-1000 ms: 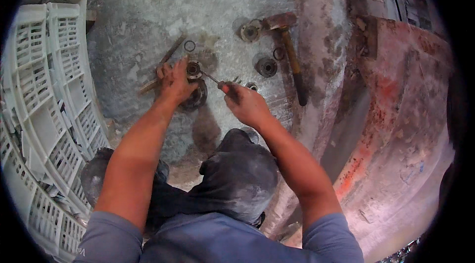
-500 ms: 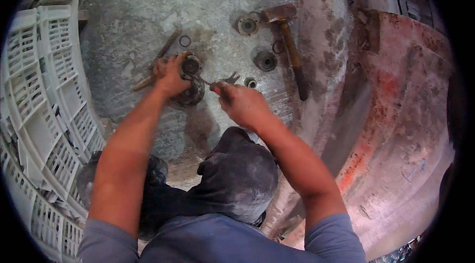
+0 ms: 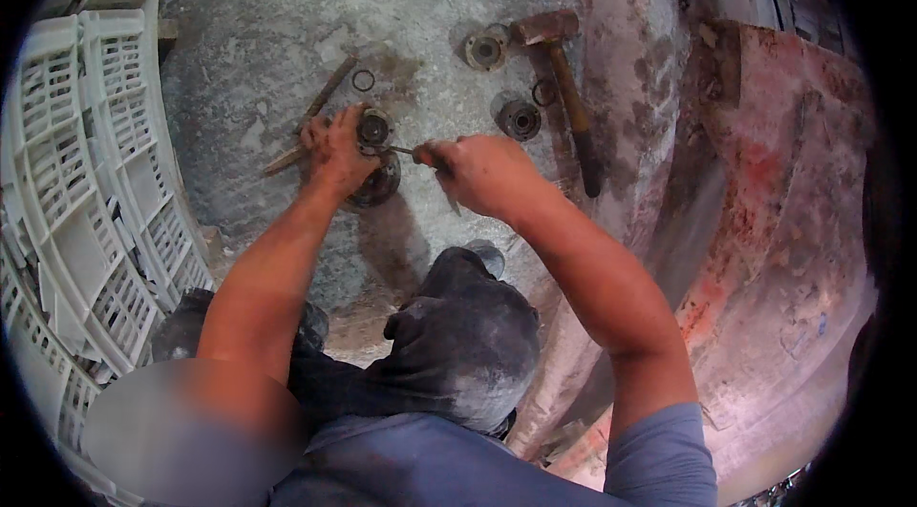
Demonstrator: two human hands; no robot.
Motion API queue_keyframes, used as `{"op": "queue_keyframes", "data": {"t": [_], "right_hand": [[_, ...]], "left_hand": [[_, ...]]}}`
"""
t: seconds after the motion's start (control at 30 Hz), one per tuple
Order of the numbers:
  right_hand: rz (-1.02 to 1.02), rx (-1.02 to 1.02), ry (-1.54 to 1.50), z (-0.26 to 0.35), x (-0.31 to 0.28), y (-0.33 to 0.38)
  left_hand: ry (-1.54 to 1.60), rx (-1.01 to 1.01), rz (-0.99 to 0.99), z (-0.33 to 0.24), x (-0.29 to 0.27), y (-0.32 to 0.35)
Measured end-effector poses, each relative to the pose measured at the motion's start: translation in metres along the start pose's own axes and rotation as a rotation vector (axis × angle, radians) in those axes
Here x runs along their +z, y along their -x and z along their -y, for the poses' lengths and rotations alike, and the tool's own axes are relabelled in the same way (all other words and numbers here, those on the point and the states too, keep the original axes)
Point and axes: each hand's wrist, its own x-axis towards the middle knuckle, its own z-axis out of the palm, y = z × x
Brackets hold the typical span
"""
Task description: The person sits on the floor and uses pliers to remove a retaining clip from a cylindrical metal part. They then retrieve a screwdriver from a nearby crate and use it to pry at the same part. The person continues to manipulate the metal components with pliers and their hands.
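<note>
from where i stand, the left hand (image 3: 332,149) grips a round metal part (image 3: 374,127) by a darker disc (image 3: 382,186); the right hand (image 3: 489,173) holds a thin tool (image 3: 402,151) against it. a hammer (image 3: 565,92) lies right, slatted white crates (image 3: 124,197) left.

The rough grey concrete floor (image 3: 258,39) holds a dark, round metal piece (image 3: 384,186) by the left hand (image 3: 334,149). Ahead of that hand lie a thin, dark ring (image 3: 363,90) and a long brown bar (image 3: 334,84), maybe wood. Past the right hand (image 3: 482,173) lie two grey, round metal parts (image 3: 520,119) and a rusty-headed hammer with a brown wooden handle (image 3: 571,101).
</note>
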Motion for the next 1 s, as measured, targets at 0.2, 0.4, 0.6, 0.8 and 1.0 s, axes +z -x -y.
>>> {"op": "queue_keyframes", "data": {"t": [0.2,0.4,0.6,0.8,1.0], "right_hand": [[-0.026,0.088,-0.050,-0.007,0.005,0.016],[-0.039,0.250,-0.088,-0.004,0.027,0.027],[-0.067,0.226,-0.099,-0.003,0.029,0.027],[-0.069,0.219,-0.014,-0.004,0.023,0.021],[-0.049,0.187,0.015,-0.005,0.029,0.012]], "left_hand": [[-0.092,0.121,-0.017,-0.013,0.010,-0.009],[-0.124,0.099,0.020,-0.032,0.013,-0.016],[-0.100,0.108,0.000,-0.026,0.015,-0.011],[-0.112,0.086,0.054,-0.028,0.010,-0.011],[-0.100,0.160,0.033,-0.016,0.013,-0.012]]}}
